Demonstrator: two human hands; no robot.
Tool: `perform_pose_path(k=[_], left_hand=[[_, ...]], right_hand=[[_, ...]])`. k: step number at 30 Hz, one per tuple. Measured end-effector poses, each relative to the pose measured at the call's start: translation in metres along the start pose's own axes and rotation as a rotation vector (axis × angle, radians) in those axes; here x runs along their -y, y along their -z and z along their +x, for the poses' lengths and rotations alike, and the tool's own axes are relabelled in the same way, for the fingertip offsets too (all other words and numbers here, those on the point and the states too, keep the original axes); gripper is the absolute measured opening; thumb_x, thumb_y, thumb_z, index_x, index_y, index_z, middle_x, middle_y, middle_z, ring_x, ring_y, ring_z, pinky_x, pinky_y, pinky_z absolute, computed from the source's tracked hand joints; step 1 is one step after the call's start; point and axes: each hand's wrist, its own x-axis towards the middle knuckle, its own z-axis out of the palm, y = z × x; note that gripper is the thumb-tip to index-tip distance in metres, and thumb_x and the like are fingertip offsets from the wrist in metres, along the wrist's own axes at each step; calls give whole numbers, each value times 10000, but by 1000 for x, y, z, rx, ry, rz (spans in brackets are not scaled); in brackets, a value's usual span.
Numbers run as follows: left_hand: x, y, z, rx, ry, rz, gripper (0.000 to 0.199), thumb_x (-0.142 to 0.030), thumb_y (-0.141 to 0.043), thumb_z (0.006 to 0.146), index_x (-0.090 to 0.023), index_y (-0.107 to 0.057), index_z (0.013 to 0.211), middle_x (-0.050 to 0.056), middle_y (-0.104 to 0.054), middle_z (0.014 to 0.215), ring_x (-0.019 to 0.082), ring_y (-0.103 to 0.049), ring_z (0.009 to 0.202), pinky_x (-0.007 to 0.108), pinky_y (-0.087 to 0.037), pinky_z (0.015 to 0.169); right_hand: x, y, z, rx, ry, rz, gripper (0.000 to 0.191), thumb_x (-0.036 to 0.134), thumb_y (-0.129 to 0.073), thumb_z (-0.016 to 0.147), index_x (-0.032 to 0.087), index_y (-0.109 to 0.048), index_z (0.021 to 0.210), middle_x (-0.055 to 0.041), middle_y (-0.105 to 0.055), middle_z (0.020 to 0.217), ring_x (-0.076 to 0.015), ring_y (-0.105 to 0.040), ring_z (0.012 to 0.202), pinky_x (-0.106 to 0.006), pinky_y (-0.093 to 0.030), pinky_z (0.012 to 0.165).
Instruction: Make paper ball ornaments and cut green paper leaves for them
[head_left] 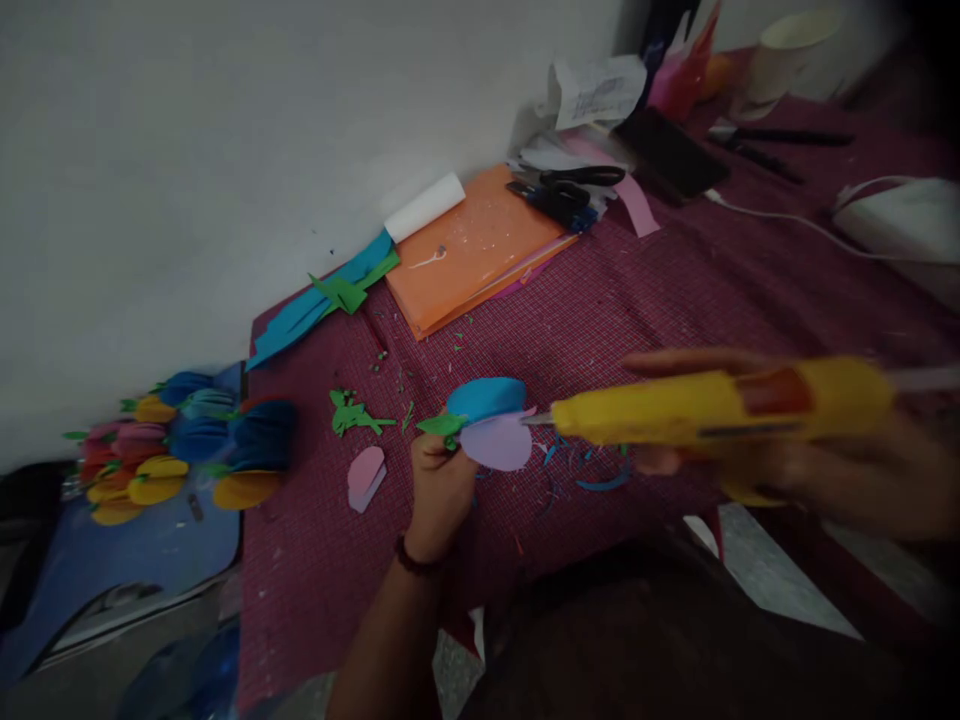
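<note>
My left hand (440,490) is closed on a paper craft piece made of a blue disc (486,398) and a lilac disc (496,443), with a green leaf (441,425) at its left end. In my right hand (840,480) is a yellow glue gun (645,408), lying sideways and slightly blurred. Its metal nozzle points left and meets or nearly meets the right edge of the lilac disc; whether they touch I cannot tell. Left of my left hand lie small pink and lilac paper pieces (366,478) and green paper cutouts (352,415).
Orange sheets (480,250) with scissors (574,190) and a white roll (425,207) lie at the back. Blue paper strips (322,300) rest by the wall. A phone (671,155) and a cup (787,60) are at the far right. Finished colourful paper pieces (180,440) sit on a blue surface at left.
</note>
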Motion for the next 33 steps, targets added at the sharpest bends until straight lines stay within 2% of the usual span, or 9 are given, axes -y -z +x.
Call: perform_pose_path(k=[2, 4, 6, 8, 12, 20, 25, 28, 33], left_hand=[[0, 1, 0, 13, 0, -9, 170, -370, -759, 705, -229, -731, 797, 10, -736, 807, 181, -680, 849, 341, -550, 860], [-1, 1, 0, 46, -3, -9, 142, -357, -741, 731, -236, -739, 805, 18, -742, 821, 188, -684, 862, 349, -551, 860], [-2, 2, -1, 85, -1, -2, 137, -348, -729, 751, -242, -746, 837, 29, -745, 821, 198, -686, 883, 359, -551, 860], [-1, 3, -1, 107, 3, 6, 169, -359, -729, 754, -247, -750, 879, 39, -747, 833, 211, -685, 912, 370, -552, 861], [1, 6, 0, 95, 18, 3, 247, -412, -747, 727, -253, -748, 916, 44, -751, 878, 222, -689, 919, 364, -564, 825], [-2, 2, 0, 95, 29, -14, 175, -377, -753, 728, -242, -743, 839, 35, -747, 873, 200, -679, 894, 351, -553, 839], [-8, -2, -1, 30, 71, -123, 241, -460, -782, 656, -233, -714, 697, 0, -726, 731, 151, -662, 705, 306, -561, 739], [-10, -4, -1, -69, 101, -183, 307, -498, -807, 578, -228, -667, 620, -24, -704, 672, 135, -647, 649, 283, -555, 688], [-11, -5, 1, -91, 156, -250, 302, -446, -831, 549, -246, -681, 718, -21, -730, 746, 148, -666, 699, 306, -558, 754]], right_hand=[[8, -13, 7, 242, 93, 104, 463, 381, -526, 905, 386, -467, 1364, -86, -509, 1398, -210, -688, 980, -325, -584, 801], [12, -22, 15, 324, 141, 166, 561, 267, -515, 911, 409, -362, 1432, -68, -376, 1508, -195, -670, 1040, -298, -580, 817], [12, -29, 22, 307, 145, 214, 651, 229, -519, 905, 402, -266, 1479, -78, -388, 1502, -179, -687, 983, -275, -588, 755], [10, -32, 26, 315, 140, 252, 702, 224, -524, 904, 357, -194, 1509, -103, -494, 1415, -171, -702, 904, -278, -590, 724], [5, -35, 29, 285, 162, 218, 673, 263, -532, 908, 282, -224, 1505, -118, -605, 1269, -195, -693, 936, -331, -572, 801], [0, -38, 28, 253, 184, 170, 604, 265, -541, 892, 338, -337, 1456, -91, -424, 1470, -237, -609, 1148, -355, -565, 866], [1, -32, 26, 278, 151, 190, 663, 249, -519, 908, 372, -236, 1495, -85, -418, 1473, -203, -655, 1053, -299, -588, 792], [1, -28, 23, 251, 152, 145, 662, 238, -525, 895, 414, -264, 1478, -67, -409, 1477, -204, -656, 1049, -288, -593, 770], [0, -24, 20, 241, 128, 141, 681, 237, -525, 886, 416, -251, 1482, -63, -415, 1475, -213, -651, 1063, -281, -596, 770]])
